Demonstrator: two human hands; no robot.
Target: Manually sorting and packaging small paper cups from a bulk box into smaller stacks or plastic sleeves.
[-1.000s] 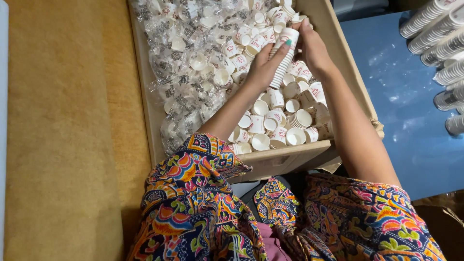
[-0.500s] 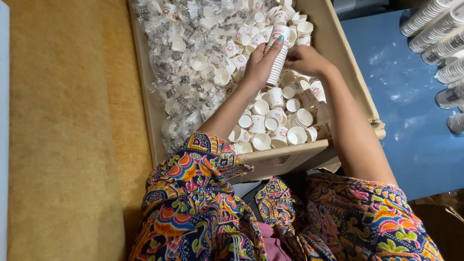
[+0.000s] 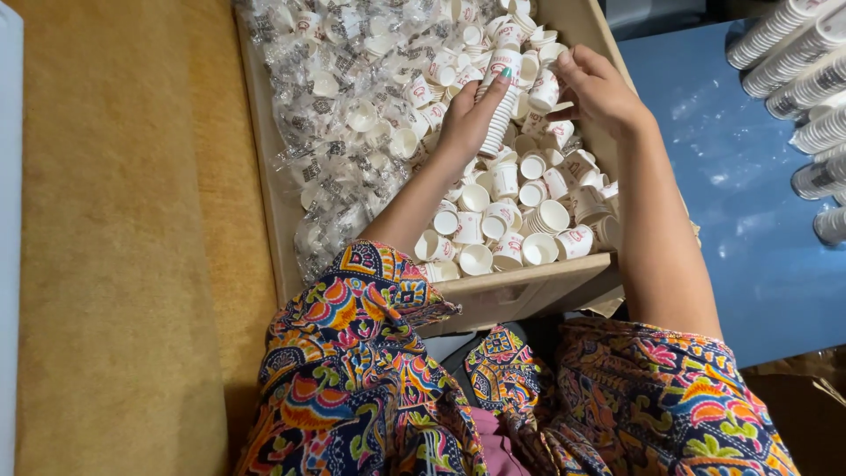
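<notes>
left hand: fingers wrapping a stack of paper cups, clamped on it
right hand: fingers pinching one loose cup, just beside the stack's top
done: stack is holding many nested cups
left: loose cups are filling the box below both hands; bagged cups lying left of them

Loose white paper cups fill the cardboard box to its right and near walls, leaving no bare floor there. Crinkled clear plastic wrappers heap along the box's left wall and far end. The left hand, gripping a stack of nested cups, and the right hand crowd the box's far right part. Stacked cup rows block the blue surface's far right corner; its near part lies open.
</notes>
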